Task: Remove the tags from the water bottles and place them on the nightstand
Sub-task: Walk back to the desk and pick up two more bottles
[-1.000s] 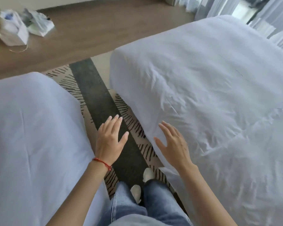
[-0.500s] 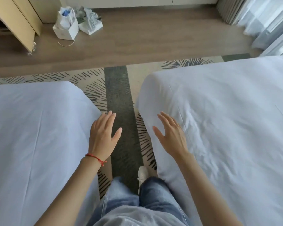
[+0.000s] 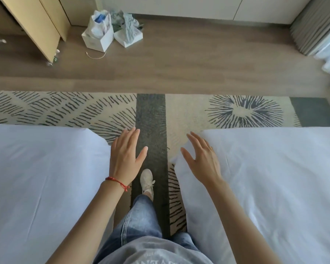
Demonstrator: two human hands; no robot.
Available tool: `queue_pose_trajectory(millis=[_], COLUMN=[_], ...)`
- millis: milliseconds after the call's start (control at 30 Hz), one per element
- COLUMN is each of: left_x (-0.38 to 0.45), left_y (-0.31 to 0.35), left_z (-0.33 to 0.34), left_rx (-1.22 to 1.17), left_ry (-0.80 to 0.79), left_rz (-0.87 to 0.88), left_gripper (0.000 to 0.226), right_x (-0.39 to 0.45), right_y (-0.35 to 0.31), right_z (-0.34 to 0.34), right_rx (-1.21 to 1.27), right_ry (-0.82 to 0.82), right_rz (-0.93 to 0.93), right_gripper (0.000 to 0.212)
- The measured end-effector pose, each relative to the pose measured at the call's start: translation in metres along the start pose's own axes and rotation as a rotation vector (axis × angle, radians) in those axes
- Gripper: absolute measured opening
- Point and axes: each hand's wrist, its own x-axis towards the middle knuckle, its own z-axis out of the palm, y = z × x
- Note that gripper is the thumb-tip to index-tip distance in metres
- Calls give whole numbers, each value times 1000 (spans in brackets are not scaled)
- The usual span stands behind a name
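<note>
No water bottle, tag or nightstand shows in this view. My left hand (image 3: 125,156), with a red string at the wrist, hovers palm down and fingers straight over the gap between two beds, holding nothing. My right hand (image 3: 202,160) is held the same way beside the corner of the right bed, fingers spread and empty. I stand in the aisle, one white shoe (image 3: 147,181) forward on the dark carpet stripe.
A white bed (image 3: 42,180) lies on my left and another white bed (image 3: 274,178) on my right. Ahead are patterned carpet (image 3: 194,111), wood floor, two white paper bags (image 3: 98,36), a wooden cabinet (image 3: 40,25) at far left and curtains (image 3: 316,25) at far right.
I have walked forward along the aisle toward the foot of the beds; the view swung left, so the carpet, floor and bags now lie straight ahead. Both hands stay open and empty.
</note>
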Motion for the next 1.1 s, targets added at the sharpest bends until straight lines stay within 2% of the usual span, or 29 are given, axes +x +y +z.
queue_pose_trajectory(millis=[300,600,867,1100], left_x=[175,279,375,403], left_y=[-88,-166,-243,-303], left_z=[-48,-64,-103,-143], left_rx=[28,23,47,40], left_ry=[-12,61,137,290], left_rz=[-56,-273,-518,-812], left_gripper=[58,59,60,64], right_x=[222,387,552,637], right_y=[-73,-130,-224,-321], right_z=[11,35,64,109], right_rx=[-19,88,24,-39], right_ry=[-46,-125,-277,-450], right_rz=[-119,-199,-474,-774], right_gripper=[51,49,50,50])
